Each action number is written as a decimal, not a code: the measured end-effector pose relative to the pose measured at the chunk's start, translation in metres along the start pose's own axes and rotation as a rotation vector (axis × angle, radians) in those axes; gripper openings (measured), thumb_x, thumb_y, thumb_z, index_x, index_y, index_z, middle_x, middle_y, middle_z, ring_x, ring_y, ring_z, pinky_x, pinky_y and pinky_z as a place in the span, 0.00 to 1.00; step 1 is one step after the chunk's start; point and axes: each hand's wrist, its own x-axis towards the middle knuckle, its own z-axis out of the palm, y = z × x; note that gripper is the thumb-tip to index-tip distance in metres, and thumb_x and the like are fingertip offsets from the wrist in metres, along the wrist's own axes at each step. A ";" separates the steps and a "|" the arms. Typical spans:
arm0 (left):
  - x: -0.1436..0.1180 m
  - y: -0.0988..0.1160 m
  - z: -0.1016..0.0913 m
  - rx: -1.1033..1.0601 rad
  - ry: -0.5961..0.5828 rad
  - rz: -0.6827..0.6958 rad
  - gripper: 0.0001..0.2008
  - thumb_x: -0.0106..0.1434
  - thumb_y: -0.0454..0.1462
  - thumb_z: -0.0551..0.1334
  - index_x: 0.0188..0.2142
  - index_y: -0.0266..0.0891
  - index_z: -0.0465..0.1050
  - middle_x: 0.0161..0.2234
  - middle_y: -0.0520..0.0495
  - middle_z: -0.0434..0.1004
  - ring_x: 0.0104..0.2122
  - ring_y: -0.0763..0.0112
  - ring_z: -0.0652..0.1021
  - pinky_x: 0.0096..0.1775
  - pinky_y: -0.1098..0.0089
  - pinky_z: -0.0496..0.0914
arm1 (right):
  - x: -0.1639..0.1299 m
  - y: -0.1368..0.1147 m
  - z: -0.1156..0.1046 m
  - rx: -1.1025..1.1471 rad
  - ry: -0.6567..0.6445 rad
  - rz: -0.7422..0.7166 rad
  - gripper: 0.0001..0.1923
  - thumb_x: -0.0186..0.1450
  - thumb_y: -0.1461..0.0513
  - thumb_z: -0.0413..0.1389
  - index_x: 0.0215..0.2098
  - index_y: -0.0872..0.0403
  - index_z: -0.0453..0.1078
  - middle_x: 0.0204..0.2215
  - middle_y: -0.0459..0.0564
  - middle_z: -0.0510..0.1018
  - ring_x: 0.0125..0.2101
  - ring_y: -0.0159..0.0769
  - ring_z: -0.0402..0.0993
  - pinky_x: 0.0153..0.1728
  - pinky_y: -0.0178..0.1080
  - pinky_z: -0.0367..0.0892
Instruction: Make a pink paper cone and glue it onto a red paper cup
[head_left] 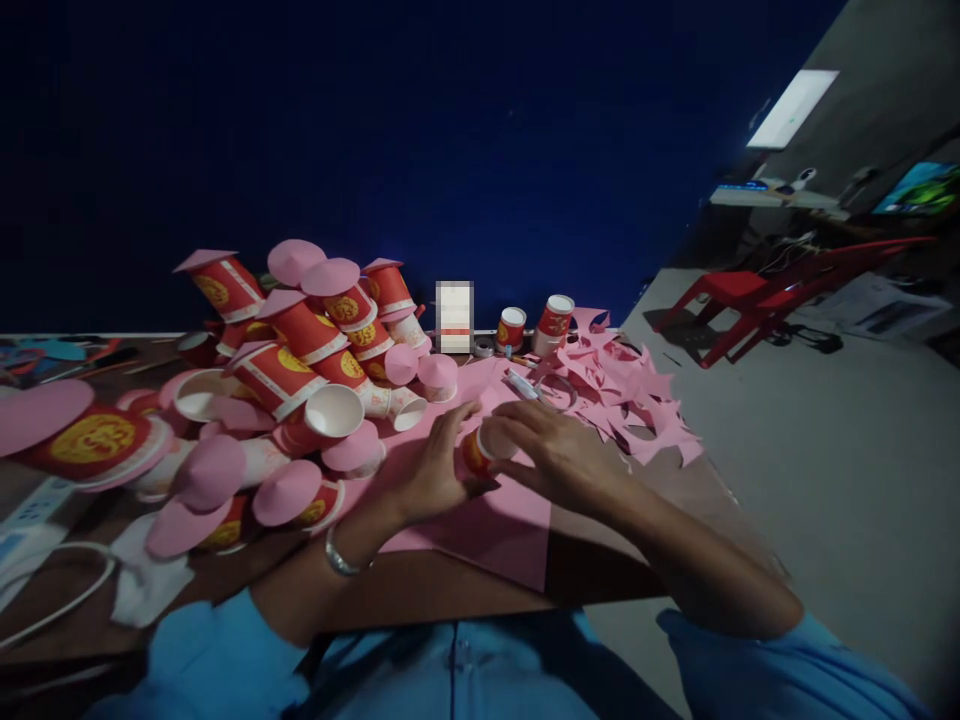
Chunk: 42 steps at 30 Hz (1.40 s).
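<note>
A red paper cup (475, 455) with a yellow print is between my hands over a pink sheet of paper (502, 540). My left hand (435, 465) curls round its left side. My right hand (551, 450) grips it from the right and above, fingers bent over its pale end. Much of the cup is hidden by my fingers. To the left stands a big heap of red and white paper cups, many capped with pink paper cones (285, 492). Just beyond my right hand lie a white tube (520, 383) and a roll of tape (556, 392).
Pink paper offcuts (637, 390) pile up at the table's right side. Two red cups (556, 318) stand at the back beside a blurred-out white object (454, 318). A white cable (75, 590) and crumpled tissue (150, 570) lie front left. A red chair (720, 300) is off to the right.
</note>
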 end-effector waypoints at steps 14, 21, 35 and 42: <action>-0.007 0.002 -0.001 -0.086 0.015 -0.062 0.28 0.54 0.38 0.76 0.52 0.46 0.68 0.51 0.45 0.81 0.54 0.55 0.82 0.58 0.52 0.77 | -0.018 0.079 0.061 -0.135 0.245 0.259 0.13 0.77 0.59 0.52 0.51 0.51 0.78 0.45 0.58 0.82 0.45 0.47 0.80 0.42 0.46 0.77; -0.012 -0.012 0.004 -0.013 0.061 -0.226 0.35 0.52 0.40 0.77 0.56 0.47 0.65 0.53 0.45 0.83 0.51 0.55 0.84 0.51 0.56 0.80 | -0.028 0.114 0.070 -0.321 0.253 0.418 0.13 0.77 0.61 0.52 0.44 0.52 0.80 0.44 0.56 0.84 0.45 0.43 0.80 0.41 0.39 0.71; -0.011 -0.008 -0.015 0.003 -0.195 -0.112 0.31 0.59 0.45 0.74 0.59 0.49 0.68 0.54 0.44 0.84 0.51 0.53 0.85 0.51 0.54 0.80 | -0.037 0.124 0.079 -0.355 0.164 0.415 0.13 0.77 0.60 0.54 0.44 0.54 0.80 0.42 0.57 0.83 0.43 0.44 0.78 0.36 0.41 0.67; -0.014 -0.007 -0.009 -0.095 -0.420 0.090 0.37 0.56 0.41 0.78 0.62 0.48 0.65 0.57 0.43 0.80 0.55 0.54 0.83 0.56 0.54 0.79 | -0.037 0.123 0.082 -0.352 0.119 0.376 0.13 0.77 0.60 0.54 0.49 0.54 0.79 0.45 0.59 0.81 0.46 0.46 0.76 0.39 0.41 0.67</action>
